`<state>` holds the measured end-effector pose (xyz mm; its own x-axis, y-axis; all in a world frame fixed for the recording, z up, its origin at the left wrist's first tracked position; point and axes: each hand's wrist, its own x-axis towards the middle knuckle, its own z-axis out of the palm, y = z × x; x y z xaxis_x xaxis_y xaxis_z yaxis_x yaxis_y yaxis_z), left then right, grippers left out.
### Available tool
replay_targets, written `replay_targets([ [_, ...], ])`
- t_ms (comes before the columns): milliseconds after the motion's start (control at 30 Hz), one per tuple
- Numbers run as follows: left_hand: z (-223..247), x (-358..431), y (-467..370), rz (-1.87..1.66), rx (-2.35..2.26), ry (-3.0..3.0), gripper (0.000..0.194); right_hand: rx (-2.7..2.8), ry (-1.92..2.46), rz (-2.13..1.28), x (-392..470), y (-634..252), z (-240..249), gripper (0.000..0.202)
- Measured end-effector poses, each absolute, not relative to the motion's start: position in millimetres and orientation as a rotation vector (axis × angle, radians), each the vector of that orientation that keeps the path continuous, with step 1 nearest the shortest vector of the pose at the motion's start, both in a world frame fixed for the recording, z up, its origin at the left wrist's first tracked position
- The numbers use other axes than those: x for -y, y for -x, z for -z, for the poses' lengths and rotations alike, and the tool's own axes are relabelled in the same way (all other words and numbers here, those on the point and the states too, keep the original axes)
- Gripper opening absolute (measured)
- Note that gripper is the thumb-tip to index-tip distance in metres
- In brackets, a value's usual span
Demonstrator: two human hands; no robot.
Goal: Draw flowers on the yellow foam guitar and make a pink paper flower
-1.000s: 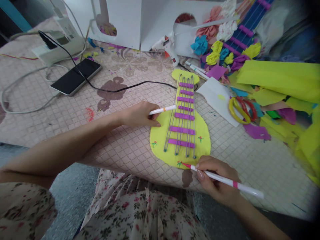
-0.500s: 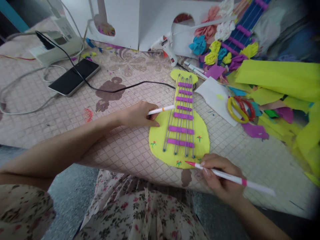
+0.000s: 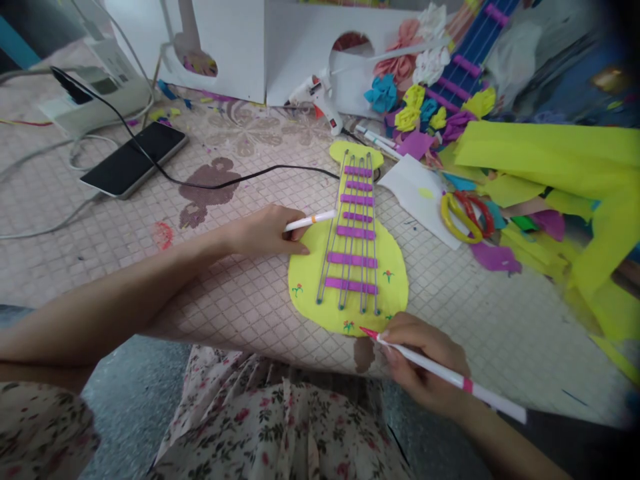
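Note:
A yellow paper guitar (image 3: 310, 267) lies flat near the table's front edge, with purple strips, thin grey strings and small drawn red-and-green flowers. My right hand (image 3: 425, 360) is closed around a white felt-tip pen (image 3: 453, 377) with a pink band. Its red tip is at the guitar's lower edge, beside a drawn flower; whether it touches cannot be told. My left hand (image 3: 267, 230) rests at the guitar's left side, closed on a second white felt-tip pen (image 3: 313, 220) with an orange band, its thumb on the yellow paper.
Scissors (image 3: 460, 217) lie right of the guitar on white card (image 3: 415, 193). Yellow paper scraps (image 3: 540, 147) heap at the right. A glue gun (image 3: 323, 103), paper flowers (image 3: 383, 93) and a blue paper guitar (image 3: 477, 50) are behind. A phone (image 3: 135, 160) and black cable (image 3: 240, 179) are left.
The whole view has shifted, so things on the table appear slightly farther left. The red pen tip has moved slightly down toward the guitar's bottom edge. Both hands keep their pens.

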<state>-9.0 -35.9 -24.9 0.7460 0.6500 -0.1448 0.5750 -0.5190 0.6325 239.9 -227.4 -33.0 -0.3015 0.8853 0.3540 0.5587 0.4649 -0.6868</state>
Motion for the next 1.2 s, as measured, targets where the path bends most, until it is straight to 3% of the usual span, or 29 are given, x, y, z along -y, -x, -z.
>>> replay_targets([
  [1200,25.6,34.9,9.7,-0.157,-0.876,-2.282,0.031,2.08,1.179,-0.553,222.9,-233.7,36.7,0.021],
])
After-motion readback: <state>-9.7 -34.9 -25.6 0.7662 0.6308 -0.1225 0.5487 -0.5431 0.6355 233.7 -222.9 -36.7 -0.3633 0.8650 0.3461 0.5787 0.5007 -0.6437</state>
